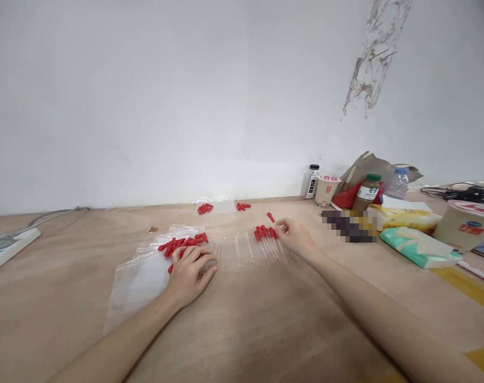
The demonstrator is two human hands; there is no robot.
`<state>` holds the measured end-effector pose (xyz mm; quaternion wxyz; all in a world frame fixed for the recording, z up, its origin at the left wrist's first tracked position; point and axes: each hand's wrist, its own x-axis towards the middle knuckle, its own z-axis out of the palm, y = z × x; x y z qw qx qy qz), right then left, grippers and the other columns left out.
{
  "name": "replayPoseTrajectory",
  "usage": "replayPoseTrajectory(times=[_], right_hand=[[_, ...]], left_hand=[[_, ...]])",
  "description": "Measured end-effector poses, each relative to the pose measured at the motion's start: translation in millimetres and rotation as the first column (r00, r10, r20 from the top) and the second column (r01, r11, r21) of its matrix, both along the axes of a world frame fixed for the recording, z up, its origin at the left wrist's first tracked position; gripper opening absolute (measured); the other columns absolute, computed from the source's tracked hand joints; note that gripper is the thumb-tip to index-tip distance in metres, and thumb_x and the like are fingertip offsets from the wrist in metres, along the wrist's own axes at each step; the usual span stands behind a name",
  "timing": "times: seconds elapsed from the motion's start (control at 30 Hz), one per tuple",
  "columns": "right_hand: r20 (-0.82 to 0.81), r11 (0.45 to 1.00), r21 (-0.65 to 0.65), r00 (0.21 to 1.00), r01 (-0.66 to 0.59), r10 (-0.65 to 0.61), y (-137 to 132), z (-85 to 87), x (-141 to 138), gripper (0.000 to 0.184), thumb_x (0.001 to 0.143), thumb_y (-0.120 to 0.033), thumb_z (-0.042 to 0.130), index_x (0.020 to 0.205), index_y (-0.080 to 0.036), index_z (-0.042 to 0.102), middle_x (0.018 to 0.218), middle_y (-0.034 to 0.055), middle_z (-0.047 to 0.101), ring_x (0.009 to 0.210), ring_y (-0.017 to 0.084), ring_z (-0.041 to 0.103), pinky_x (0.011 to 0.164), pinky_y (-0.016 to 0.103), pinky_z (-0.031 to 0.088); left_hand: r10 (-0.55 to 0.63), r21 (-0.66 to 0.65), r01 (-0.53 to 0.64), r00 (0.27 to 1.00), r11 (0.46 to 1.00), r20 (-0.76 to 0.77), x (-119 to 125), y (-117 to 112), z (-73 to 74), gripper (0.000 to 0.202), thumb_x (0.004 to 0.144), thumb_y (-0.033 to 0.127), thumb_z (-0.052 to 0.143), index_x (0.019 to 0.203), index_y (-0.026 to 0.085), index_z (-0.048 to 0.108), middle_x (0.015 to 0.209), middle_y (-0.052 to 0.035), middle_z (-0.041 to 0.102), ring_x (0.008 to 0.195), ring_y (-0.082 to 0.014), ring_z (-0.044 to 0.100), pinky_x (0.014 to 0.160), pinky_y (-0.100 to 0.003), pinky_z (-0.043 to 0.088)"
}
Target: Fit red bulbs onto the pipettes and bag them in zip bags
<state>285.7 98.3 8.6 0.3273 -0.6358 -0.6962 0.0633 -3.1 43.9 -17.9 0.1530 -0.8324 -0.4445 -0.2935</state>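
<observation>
At frame centre I see the right hand pinching a dropper over the right end of the tubes on the bench, the left hand flat, released, on their left end; I fear its weight could roll or crack them.

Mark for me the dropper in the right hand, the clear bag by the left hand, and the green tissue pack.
dropper [270, 216], head view, on its red bulb.
clear bag [134, 279], head view, on its flat middle.
green tissue pack [417, 246], head view, on its top face.
</observation>
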Motion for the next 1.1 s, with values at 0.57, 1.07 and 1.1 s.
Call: replayPoseTrajectory(times=[0.57, 1.07, 1.1], right_hand=[[0.158, 0.998, -0.045, 0.987, 0.049, -0.042, 6, -17.2, 5, 0.02, 0.077, -0.024, 0.048, 0.093, -0.019, 0.058, 0.08, 0.0033, 0.064, 0.075, 0.016, 0.056, 0.065, 0.025, 0.03], [0.257, 0.987, -0.142, 0.966, 0.073, -0.034, 2, -20.6, -6, 0.02, 0.072, -0.025, 0.048, 0.062, -0.019, 0.063, 0.077, 0.0064, 0.066, 0.077, 0.021, 0.059, 0.067, 0.031, 0.035], [0.271, 0.985, -0.154, 0.962, 0.083, -0.039, 2, -20.7, -7, 0.02, 0.073, -0.025, 0.047, 0.062, -0.018, 0.063, 0.078, 0.0076, 0.066, 0.078, 0.022, 0.059, 0.067, 0.032, 0.036]], left_hand=[[-0.013, -0.062, 0.014, 1.0, 0.998, 0.005, 2, 1, 1.3, 0.013, 0.083, 0.03, 0.051, 0.085, 0.024, 0.062, 0.092, -0.003, 0.063, 0.09, -0.0214, 0.053, 0.087, -0.044, 0.023], [0.045, -0.038, -0.045, 0.999, 0.998, 0.0, 3, 0, -0.3, 0.013, 0.08, 0.034, 0.054, 0.083, 0.024, 0.061, 0.091, -0.0036, 0.063, 0.092, -0.0235, 0.052, 0.086, -0.046, 0.022], [0.056, -0.035, -0.056, 0.998, 0.998, 0.001, 3, 0, -0.3, 0.014, 0.079, 0.035, 0.054, 0.084, 0.024, 0.061, 0.091, -0.0037, 0.063, 0.092, -0.0238, 0.052, 0.086, -0.046, 0.022]])
